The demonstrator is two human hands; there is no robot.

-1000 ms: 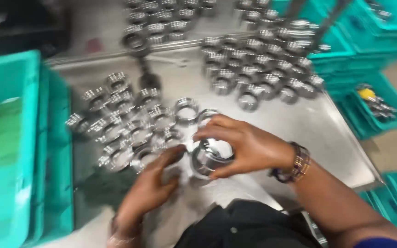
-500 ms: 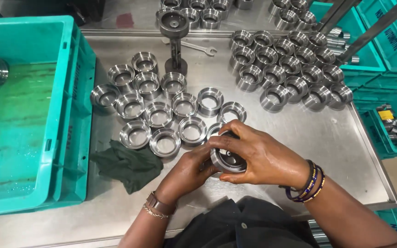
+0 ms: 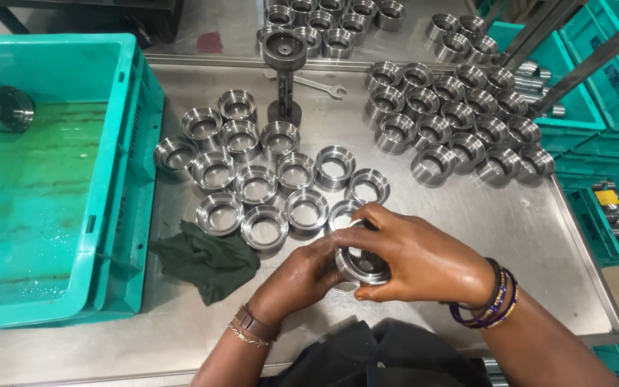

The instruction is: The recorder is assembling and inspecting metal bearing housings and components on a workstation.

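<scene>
Both hands hold one shiny steel ring (image 3: 361, 264) just above the metal table (image 3: 467, 229), near its front edge. My right hand (image 3: 413, 256) wraps over the ring's top and right side. My left hand (image 3: 301, 276) grips it from the left, fingers against its rim. A cluster of several identical steel rings (image 3: 256, 185) lies on the table just beyond my hands. A dark green cloth (image 3: 205, 259) lies crumpled to the left of my left hand.
A large teal crate (image 3: 120, 186) fills the left, with one steel cylinder (image 3: 0, 107) inside. Another group of rings (image 3: 460, 125) sits at the back right, behind a small upright post fixture (image 3: 284, 75) and a spanner (image 3: 320, 86). Teal bins (image 3: 614, 93) line the right side.
The view has steadied and shifted; the hands stay on the same ring, now held slightly lower and nearer the table's front edge.
</scene>
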